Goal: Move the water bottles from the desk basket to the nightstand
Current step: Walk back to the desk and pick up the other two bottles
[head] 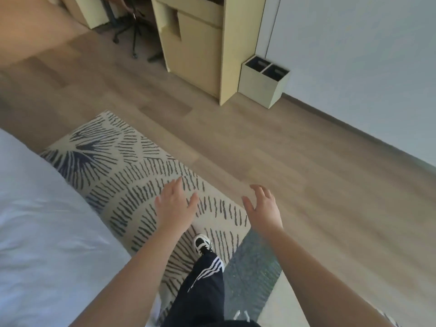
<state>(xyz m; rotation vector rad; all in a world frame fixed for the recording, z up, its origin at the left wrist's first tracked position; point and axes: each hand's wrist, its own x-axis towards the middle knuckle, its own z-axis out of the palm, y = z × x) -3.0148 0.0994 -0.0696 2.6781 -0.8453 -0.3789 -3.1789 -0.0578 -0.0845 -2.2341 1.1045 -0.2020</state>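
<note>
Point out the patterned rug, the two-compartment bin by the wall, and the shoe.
patterned rug [132,175], head view, on the striped middle of the rug.
two-compartment bin [259,87], head view, on its pale front wall.
shoe [202,244], head view, on the toe and laces.

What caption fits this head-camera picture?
Both hands empty, left hand and right hand held out over a patterned rug beside the bed.
</note>
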